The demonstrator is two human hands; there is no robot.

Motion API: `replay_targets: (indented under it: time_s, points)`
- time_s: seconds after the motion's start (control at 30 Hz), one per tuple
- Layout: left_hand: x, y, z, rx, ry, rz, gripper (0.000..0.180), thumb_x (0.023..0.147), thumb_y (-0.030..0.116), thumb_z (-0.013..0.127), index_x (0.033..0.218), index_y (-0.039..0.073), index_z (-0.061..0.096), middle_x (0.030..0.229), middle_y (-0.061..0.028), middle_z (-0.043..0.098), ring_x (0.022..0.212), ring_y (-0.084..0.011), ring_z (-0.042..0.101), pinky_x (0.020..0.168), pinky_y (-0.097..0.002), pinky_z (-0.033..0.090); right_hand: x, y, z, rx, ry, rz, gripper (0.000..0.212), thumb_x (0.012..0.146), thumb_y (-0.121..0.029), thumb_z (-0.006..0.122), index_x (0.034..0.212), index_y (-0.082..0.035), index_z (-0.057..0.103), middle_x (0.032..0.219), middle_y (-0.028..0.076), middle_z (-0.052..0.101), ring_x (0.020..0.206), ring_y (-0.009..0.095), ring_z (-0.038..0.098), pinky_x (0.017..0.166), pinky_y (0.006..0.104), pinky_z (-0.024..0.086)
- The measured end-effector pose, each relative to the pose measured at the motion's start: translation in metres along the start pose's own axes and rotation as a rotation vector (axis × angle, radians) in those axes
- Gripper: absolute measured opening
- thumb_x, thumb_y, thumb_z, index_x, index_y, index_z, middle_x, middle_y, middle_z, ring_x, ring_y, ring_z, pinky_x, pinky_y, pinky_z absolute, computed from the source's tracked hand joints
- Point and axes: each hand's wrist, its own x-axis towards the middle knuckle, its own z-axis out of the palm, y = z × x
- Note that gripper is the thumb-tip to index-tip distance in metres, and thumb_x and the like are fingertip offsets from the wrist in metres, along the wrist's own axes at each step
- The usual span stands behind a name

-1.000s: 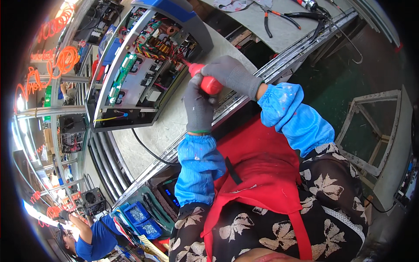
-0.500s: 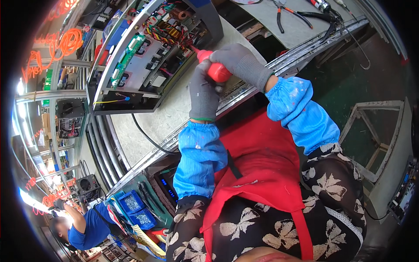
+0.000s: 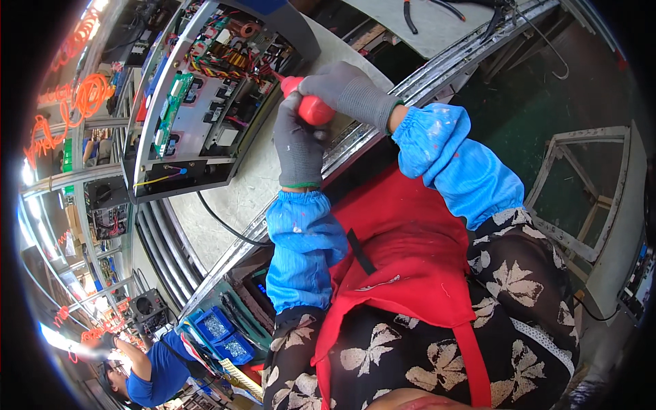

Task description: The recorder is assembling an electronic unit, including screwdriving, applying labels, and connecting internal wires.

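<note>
Person's got left hand [image 3: 297,147] and right hand [image 3: 348,90], both in ribbed grey gloves, clamped together round a smooth, rounded red bottle [image 3: 315,111] near 12 o'clock; boxy, circuit-stuffed machine [image 3: 208,106] sits around 11.

The left hand [image 3: 298,143] partly covers the red bottle [image 3: 316,111]; the top edge crops pliers [image 3: 410,18].

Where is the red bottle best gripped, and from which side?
Probably by its thick, rounded body, coming from the wearer's side: the red bottle narrows toward a tip pointed at the open machine, while its broad end faces back toward the wearer. The left hand and right hand both hold it, covering part of that body.
</note>
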Motion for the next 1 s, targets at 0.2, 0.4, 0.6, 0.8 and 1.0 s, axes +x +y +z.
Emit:
replay_targets:
  time_s: [0.2, 0.4, 0.6, 0.8, 1.0]
  points:
    - [-0.01, -0.001, 0.002, 0.046, -0.021, 0.054, 0.031, 0.099, 0.036, 0.047, 0.112, 0.009, 0.054, 0.101, -0.0042, 0.061, 0.071, -0.0086, 0.055, 0.048, -0.018, 0.037, -0.012, -0.024, -0.016, 0.09, -0.052, 0.152, 0.05, 0.086, -0.048, 0.053, 0.095, -0.003, 0.071, 0.09, 0.019, 0.069, 0.09, 0.035, 0.067, 0.081, 0.0413, 0.05]
    - [-0.023, -0.001, 0.005, 0.109, -0.123, 0.038, 0.032, 0.102, 0.036, 0.045, 0.116, 0.009, 0.055, 0.102, -0.0035, 0.061, 0.074, -0.0072, 0.055, 0.055, -0.0187, 0.038, -0.045, -0.011, -0.017, 0.194, 0.007, 0.024, 0.053, 0.085, -0.051, 0.056, 0.098, -0.001, 0.067, 0.093, 0.02, 0.068, 0.087, 0.035, 0.067, 0.078, 0.0426, 0.051]
    - [-0.058, 0.019, 0.006, 0.745, -0.044, 0.068, 0.03, 0.1, 0.022, 0.052, 0.114, -0.002, 0.065, 0.091, -0.0062, 0.064, 0.08, -0.0106, 0.06, 0.067, -0.0227, 0.048, -0.096, -0.007, -0.021, 0.466, 0.07, 0.18, 0.048, 0.084, -0.044, 0.063, 0.103, -0.001, 0.063, 0.086, 0.016, 0.066, 0.08, 0.03, 0.066, 0.073, 0.0396, 0.051]
    - [-0.046, 0.166, -0.025, 1.935, 0.684, 1.641, 0.038, 0.099, 0.031, 0.055, 0.122, 0.002, 0.063, 0.106, -0.0187, 0.064, 0.094, -0.0331, 0.063, 0.08, -0.0407, 0.05, -0.115, -0.006, -0.045, 0.564, 0.058, 0.269, 0.045, 0.081, -0.04, 0.066, 0.106, -0.003, 0.062, 0.083, 0.015, 0.066, 0.083, 0.03, 0.068, 0.076, 0.0406, 0.052]
    - [-0.009, 0.196, -0.073, 2.044, 0.489, 1.322, 0.037, 0.1, 0.036, 0.05, 0.12, 0.007, 0.064, 0.1, -0.0169, 0.065, 0.09, -0.0354, 0.061, 0.079, -0.045, 0.048, -0.097, -0.016, -0.04, 0.509, 0.146, 0.148, 0.044, 0.08, -0.035, 0.066, 0.11, -0.003, 0.059, 0.09, 0.018, 0.065, 0.085, 0.033, 0.067, 0.077, 0.0417, 0.052]
